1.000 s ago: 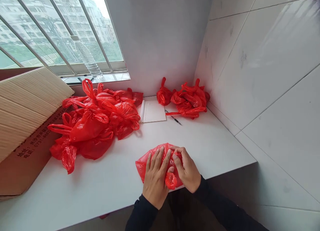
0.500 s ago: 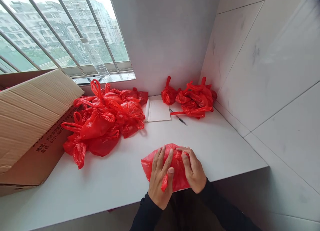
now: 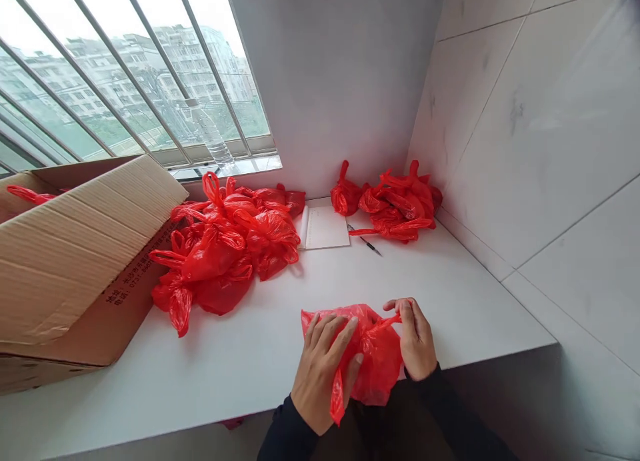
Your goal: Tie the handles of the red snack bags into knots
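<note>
A red plastic bag point(image 3: 375, 361) with a knotted top lies at the table's front edge, part of it hanging over. My left hand point(image 3: 323, 368) rests on its left side, fingers stretched out and thumb apart. One handle loop of the bag droops beside that thumb. My right hand point(image 3: 416, 338) is closed in a pinch on the other handle, pulling it out to the right of the knot. What the bag contains cannot be made out.
Tied red bags point(image 3: 220, 248) are heaped at the left, beside an open cardboard box point(image 3: 95, 248). More red bags point(image 3: 400, 204) lie in the back right corner. Between the heaps are a notepad point(image 3: 327, 226) and a pen point(image 3: 370, 246). A clear bottle point(image 3: 213, 138) stands on the windowsill.
My right hand has moved right, drawing a handle out from the knot. My left hand stays on the bag. The view has shifted slightly.
</note>
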Tool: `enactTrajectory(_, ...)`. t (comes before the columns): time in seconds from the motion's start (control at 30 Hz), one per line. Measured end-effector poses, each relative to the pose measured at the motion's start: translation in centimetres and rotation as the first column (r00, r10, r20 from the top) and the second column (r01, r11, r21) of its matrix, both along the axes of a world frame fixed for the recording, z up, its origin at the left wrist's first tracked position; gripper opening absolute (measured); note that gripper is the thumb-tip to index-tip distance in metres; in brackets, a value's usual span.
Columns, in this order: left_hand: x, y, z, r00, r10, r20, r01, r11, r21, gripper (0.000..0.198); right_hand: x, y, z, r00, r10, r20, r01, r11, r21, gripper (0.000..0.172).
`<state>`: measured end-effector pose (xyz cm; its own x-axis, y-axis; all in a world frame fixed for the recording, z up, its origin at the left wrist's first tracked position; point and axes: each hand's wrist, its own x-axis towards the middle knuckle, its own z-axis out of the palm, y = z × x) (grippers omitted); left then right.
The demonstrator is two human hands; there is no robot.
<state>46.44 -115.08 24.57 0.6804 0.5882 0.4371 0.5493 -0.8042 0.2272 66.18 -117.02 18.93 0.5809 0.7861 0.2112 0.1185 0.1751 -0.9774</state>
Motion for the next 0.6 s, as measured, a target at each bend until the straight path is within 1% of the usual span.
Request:
enactTrajectory(0.03, 0.1, 0.0, 0.2, 1.000, -0.001, 0.015, 0.001, 1.000, -0.011, 0.046, 0.0, 0.0, -0.1, 1.000, 0.008, -0.009, -0.008, 1.000, 0.003, 0.042)
enactTrajectory(0.1, 0.0, 0.2, 0.5, 0.997, 0.034, 0.065, -0.032, 0.999, -0.043, 0.031, -0.1, 0.1, -0.5, 0.999, 0.020, -0.046, -0.019, 0.999, 0.025, 0.042)
enactTrajectory(0.2, -0.9, 0.7, 1.0, 0.984, 0.116, 0.133, -0.109, 0.992, -0.059, 0.010, -0.2, 0.2, -1.0, 0.992, -0.018, -0.128, 0.025, 0.998, 0.053, 0.038)
enactTrajectory(0.27, -1.8, 1.0, 1.6, 0.963, 0.182, 0.200, -0.170, 0.983, -0.076, 0.006, -0.3, 0.3, -1.3, 0.987, -0.040, -0.156, 0.051, 0.996, 0.068, 0.038)
enactTrajectory(0.37, -3.1, 1.5, 3.2, 0.891, 0.319, 0.323, -0.285, 0.947, -0.148, 0.007, -0.3, 0.4, -1.4, 0.990, -0.004, -0.141, 0.015, 0.997, 0.080, 0.038)
enactTrajectory(0.43, -4.2, 2.2, 4.9, 0.811, 0.424, 0.402, -0.396, 0.905, -0.157, 0.014, -0.4, 0.3, -1.1, 0.992, 0.018, -0.126, -0.010, 0.998, 0.058, 0.038)
enactTrajectory(0.5, -5.6, 3.8, 7.2, 0.708, 0.502, 0.496, -0.520, 0.846, -0.114, 0.022, -0.4, 0.1, -0.7, 0.994, 0.026, -0.107, -0.023, 0.999, 0.033, 0.037)
enactTrajectory(0.53, -6.5, 4.9, 8.7, 0.650, 0.526, 0.548, -0.587, 0.806, -0.078, 0.025, -0.5, 0.1, -0.4, 0.995, 0.030, -0.096, -0.028, 0.999, 0.023, 0.037)
enactTrajectory(0.6, -8.7, 8.0, 12.2, 0.585, 0.525, 0.619, -0.649, 0.760, -0.031, 0.028, -0.6, -0.1, 0.0, 0.996, 0.041, -0.076, -0.041, 0.999, 0.007, 0.037)
